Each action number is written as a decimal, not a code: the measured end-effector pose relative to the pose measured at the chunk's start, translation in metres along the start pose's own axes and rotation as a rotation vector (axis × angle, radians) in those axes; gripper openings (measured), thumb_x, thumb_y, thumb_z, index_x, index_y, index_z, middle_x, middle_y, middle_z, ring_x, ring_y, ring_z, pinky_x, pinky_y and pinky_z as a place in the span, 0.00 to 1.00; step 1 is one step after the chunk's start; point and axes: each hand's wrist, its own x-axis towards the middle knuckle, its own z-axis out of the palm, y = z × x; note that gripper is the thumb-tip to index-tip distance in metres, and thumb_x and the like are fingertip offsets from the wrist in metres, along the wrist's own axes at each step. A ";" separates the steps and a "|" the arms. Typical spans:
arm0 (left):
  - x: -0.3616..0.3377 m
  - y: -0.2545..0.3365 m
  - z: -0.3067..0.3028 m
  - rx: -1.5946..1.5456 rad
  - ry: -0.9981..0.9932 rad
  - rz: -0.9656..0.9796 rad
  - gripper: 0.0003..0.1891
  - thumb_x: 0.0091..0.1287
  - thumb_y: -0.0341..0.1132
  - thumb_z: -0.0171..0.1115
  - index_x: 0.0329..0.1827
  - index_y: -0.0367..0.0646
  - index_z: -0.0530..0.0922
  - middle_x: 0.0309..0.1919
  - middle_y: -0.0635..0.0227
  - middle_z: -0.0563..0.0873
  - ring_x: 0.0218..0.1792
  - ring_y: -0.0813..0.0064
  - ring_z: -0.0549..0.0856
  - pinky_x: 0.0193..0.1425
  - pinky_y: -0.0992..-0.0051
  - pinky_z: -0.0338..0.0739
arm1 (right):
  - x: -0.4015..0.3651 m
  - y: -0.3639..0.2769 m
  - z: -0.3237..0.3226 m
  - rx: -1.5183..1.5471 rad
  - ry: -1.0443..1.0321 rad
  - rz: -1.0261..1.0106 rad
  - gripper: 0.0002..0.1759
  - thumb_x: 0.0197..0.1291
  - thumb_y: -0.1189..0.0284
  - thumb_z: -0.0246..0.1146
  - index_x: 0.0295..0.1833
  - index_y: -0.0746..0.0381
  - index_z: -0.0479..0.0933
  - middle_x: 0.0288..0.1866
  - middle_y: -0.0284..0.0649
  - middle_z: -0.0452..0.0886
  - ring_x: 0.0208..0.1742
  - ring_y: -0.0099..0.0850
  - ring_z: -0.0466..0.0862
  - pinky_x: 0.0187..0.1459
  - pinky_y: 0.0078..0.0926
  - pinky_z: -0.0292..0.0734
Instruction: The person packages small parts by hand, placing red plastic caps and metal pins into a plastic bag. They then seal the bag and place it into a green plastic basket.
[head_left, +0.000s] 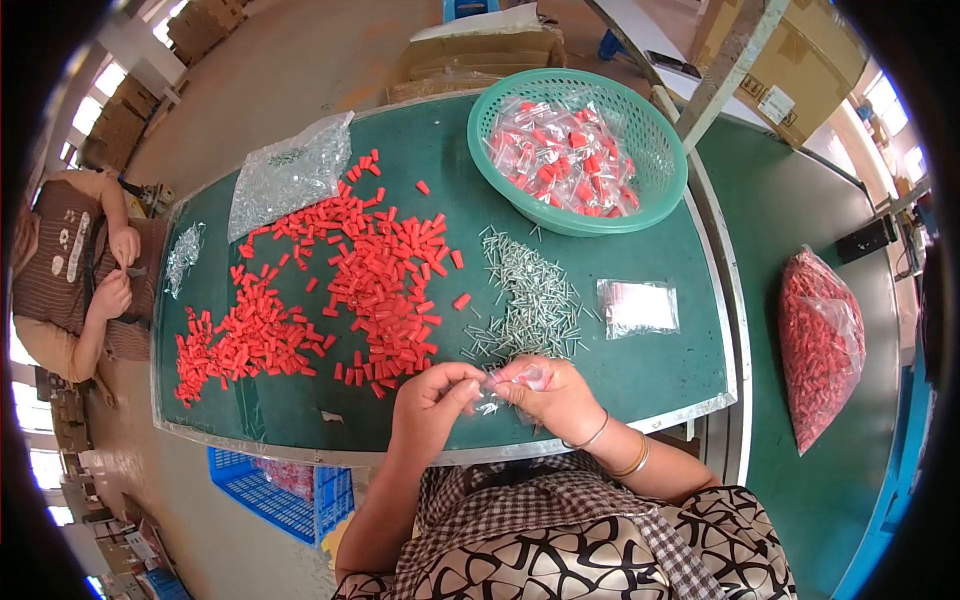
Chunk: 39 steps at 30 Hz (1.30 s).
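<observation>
At the table's near edge, my left hand and my right hand meet, thumbs and fingers pinched on a small clear plastic bag. My fingers cover much of the bag; something reddish shows through it under my right hand. A few small pale pieces lie just below my fingertips, too small to name. Beyond my hands spreads a heap of silver screws. To the left is a large heap of small red tapered plastic pieces. A stack of flat clear bags rests to the right.
A green basket of filled bags stands at the back right. A large clear bag lies at the back left. On the right-hand table sits a sack of red pieces. Another person works at the left; a blue crate stands below.
</observation>
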 end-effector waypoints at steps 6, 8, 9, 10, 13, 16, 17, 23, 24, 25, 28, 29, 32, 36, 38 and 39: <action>-0.003 -0.002 0.012 -0.095 -0.009 -0.013 0.06 0.65 0.26 0.60 0.43 0.34 0.80 0.31 0.68 0.84 0.31 0.82 0.81 0.37 0.82 0.76 | -0.001 0.007 0.003 -0.094 0.069 -0.182 0.08 0.59 0.70 0.68 0.33 0.64 0.80 0.25 0.30 0.79 0.27 0.17 0.72 0.30 0.18 0.71; -0.003 -0.006 0.012 -0.081 -0.006 -0.004 0.06 0.65 0.25 0.60 0.42 0.33 0.79 0.31 0.67 0.83 0.31 0.81 0.81 0.37 0.81 0.76 | -0.001 0.008 0.004 -0.046 0.074 -0.154 0.09 0.59 0.69 0.68 0.32 0.64 0.79 0.24 0.31 0.78 0.26 0.17 0.72 0.29 0.18 0.70; -0.003 -0.008 0.012 -0.080 -0.004 0.003 0.05 0.65 0.25 0.60 0.42 0.33 0.79 0.31 0.67 0.83 0.31 0.81 0.81 0.37 0.81 0.76 | -0.001 0.009 0.005 -0.044 0.084 -0.156 0.10 0.59 0.69 0.68 0.31 0.64 0.79 0.24 0.31 0.78 0.26 0.17 0.72 0.29 0.18 0.70; -0.003 -0.009 0.012 -0.079 -0.001 0.009 0.05 0.65 0.25 0.60 0.41 0.33 0.79 0.31 0.68 0.83 0.31 0.81 0.81 0.37 0.81 0.76 | -0.001 0.010 0.005 -0.043 0.094 -0.159 0.10 0.59 0.69 0.68 0.31 0.64 0.79 0.23 0.31 0.78 0.26 0.17 0.72 0.29 0.18 0.70; -0.003 -0.009 0.014 -0.079 -0.004 0.022 0.04 0.65 0.25 0.60 0.40 0.33 0.79 0.31 0.68 0.83 0.31 0.81 0.81 0.37 0.81 0.76 | 0.001 0.014 0.007 0.010 0.128 -0.146 0.10 0.59 0.69 0.68 0.31 0.64 0.79 0.23 0.31 0.77 0.27 0.17 0.72 0.29 0.18 0.70; -0.002 -0.011 0.016 -0.062 0.035 0.049 0.04 0.66 0.26 0.60 0.39 0.34 0.79 0.31 0.68 0.83 0.30 0.82 0.80 0.37 0.81 0.75 | 0.001 0.007 0.007 0.055 0.120 -0.047 0.09 0.59 0.69 0.68 0.32 0.64 0.80 0.24 0.31 0.78 0.27 0.18 0.73 0.30 0.17 0.70; -0.001 -0.009 0.015 -0.045 0.047 0.046 0.04 0.66 0.26 0.60 0.40 0.34 0.79 0.31 0.68 0.83 0.30 0.82 0.80 0.37 0.81 0.76 | 0.001 0.002 0.007 0.064 0.110 -0.002 0.09 0.59 0.70 0.68 0.32 0.64 0.80 0.25 0.31 0.78 0.27 0.18 0.73 0.31 0.17 0.70; -0.001 -0.005 0.011 -0.058 0.032 0.016 0.05 0.66 0.27 0.59 0.40 0.34 0.79 0.32 0.69 0.83 0.30 0.83 0.80 0.37 0.82 0.75 | -0.001 0.010 -0.004 -0.007 0.009 -0.238 0.07 0.61 0.71 0.66 0.35 0.63 0.80 0.29 0.27 0.77 0.27 0.16 0.71 0.29 0.15 0.66; -0.002 -0.005 0.012 -0.066 0.017 0.011 0.05 0.66 0.27 0.59 0.40 0.34 0.79 0.32 0.69 0.83 0.30 0.83 0.80 0.37 0.82 0.75 | -0.003 0.012 -0.004 -0.029 0.025 -0.252 0.07 0.61 0.71 0.66 0.34 0.63 0.79 0.28 0.27 0.77 0.28 0.16 0.71 0.29 0.16 0.66; -0.002 -0.004 0.014 -0.074 0.001 0.006 0.05 0.66 0.27 0.59 0.40 0.34 0.79 0.32 0.69 0.83 0.30 0.83 0.80 0.37 0.82 0.75 | -0.004 0.010 -0.004 -0.052 0.041 -0.265 0.08 0.61 0.71 0.66 0.33 0.63 0.79 0.28 0.27 0.77 0.28 0.16 0.70 0.29 0.16 0.66; -0.003 -0.001 0.019 -0.130 -0.021 -0.001 0.05 0.66 0.26 0.59 0.40 0.34 0.79 0.32 0.69 0.83 0.29 0.83 0.79 0.37 0.82 0.74 | -0.005 0.013 -0.002 -0.021 0.073 -0.208 0.10 0.61 0.70 0.67 0.30 0.63 0.77 0.26 0.28 0.75 0.28 0.16 0.70 0.30 0.16 0.66; -0.003 -0.002 0.019 -0.135 -0.017 0.005 0.05 0.67 0.27 0.59 0.40 0.34 0.79 0.31 0.70 0.83 0.30 0.84 0.79 0.36 0.83 0.74 | -0.005 0.015 0.000 0.006 0.079 -0.173 0.11 0.60 0.70 0.67 0.29 0.63 0.76 0.26 0.28 0.74 0.28 0.16 0.69 0.29 0.16 0.66; -0.001 -0.008 0.019 -0.144 -0.003 0.025 0.05 0.67 0.28 0.60 0.41 0.35 0.80 0.30 0.72 0.82 0.30 0.86 0.79 0.35 0.84 0.73 | -0.003 0.014 0.007 0.011 0.158 -0.191 0.15 0.59 0.67 0.68 0.25 0.62 0.74 0.21 0.27 0.70 0.24 0.16 0.65 0.25 0.18 0.64; 0.000 -0.012 0.020 -0.150 0.022 0.038 0.05 0.67 0.28 0.60 0.40 0.34 0.79 0.28 0.73 0.81 0.29 0.86 0.78 0.35 0.85 0.72 | -0.002 0.011 0.008 0.004 0.142 -0.149 0.15 0.62 0.66 0.66 0.27 0.62 0.75 0.21 0.25 0.70 0.23 0.15 0.65 0.24 0.17 0.64; 0.000 -0.009 0.020 -0.139 0.051 0.033 0.05 0.67 0.27 0.60 0.40 0.34 0.79 0.28 0.73 0.81 0.29 0.86 0.78 0.35 0.85 0.72 | 0.000 0.011 0.009 0.056 0.100 -0.152 0.14 0.64 0.66 0.64 0.29 0.62 0.76 0.21 0.25 0.71 0.23 0.14 0.65 0.23 0.16 0.63; 0.000 -0.006 0.020 -0.125 0.073 0.032 0.05 0.67 0.27 0.60 0.40 0.34 0.80 0.27 0.74 0.81 0.29 0.86 0.77 0.35 0.85 0.72 | -0.002 0.007 0.007 0.139 0.065 -0.052 0.13 0.64 0.66 0.64 0.31 0.62 0.77 0.22 0.25 0.71 0.22 0.14 0.65 0.22 0.16 0.62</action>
